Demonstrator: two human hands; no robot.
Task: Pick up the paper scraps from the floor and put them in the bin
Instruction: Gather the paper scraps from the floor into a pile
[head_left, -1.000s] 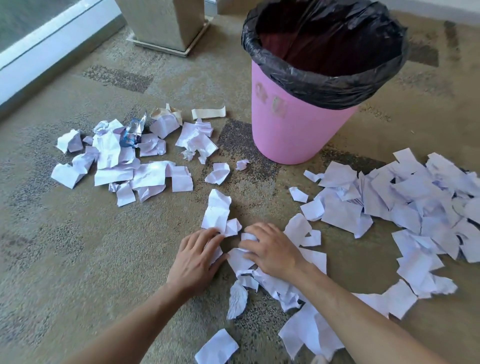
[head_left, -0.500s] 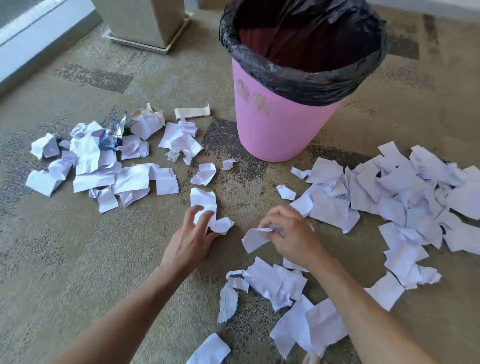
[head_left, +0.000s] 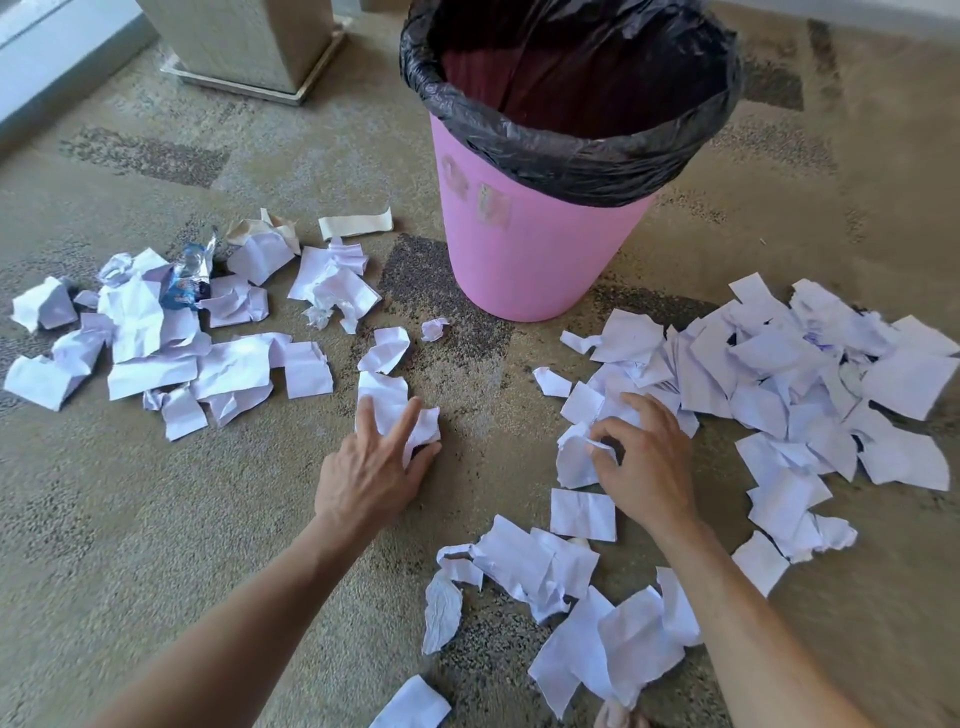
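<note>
White paper scraps (head_left: 810, 374) lie in drifts on the carpeted floor (head_left: 130, 519) around a pink bin (head_left: 524, 260), which stands upright with a black liner (head_left: 571, 150) folded over its rim and its mouth open, close enough that both hands could likely reach it without the person shifting. Left of the bin lies one spread of scraps (head_left: 171, 353) with a crumpled blue-printed wrapper (head_left: 189, 275) among them and a cream strip (head_left: 356, 224) just beside the bin's base; nearer than the bin, a smaller cluster (head_left: 561, 587) sits between the forearms. The left hand (head_left: 371, 467) is low on the floor in front of the bin, two fingers spread straight across a crumpled scrap (head_left: 387, 402) while the thumb side curls in at its near edge, so it appears to be closing round that piece; whether the piece has left the floor I cannot tell. The right hand (head_left: 649, 462), at the near edge of the big pile right of the bin, has its fingers curled narrow and pinches a bent scrap (head_left: 576, 457) at thumb and fingertips, with the other fingers resting on neighbouring pieces. Working both hands at once seems meant to gather a handful each before a trip to the bin. Nearly all the paper is on the floor, so the job looks barely begun.
</note>
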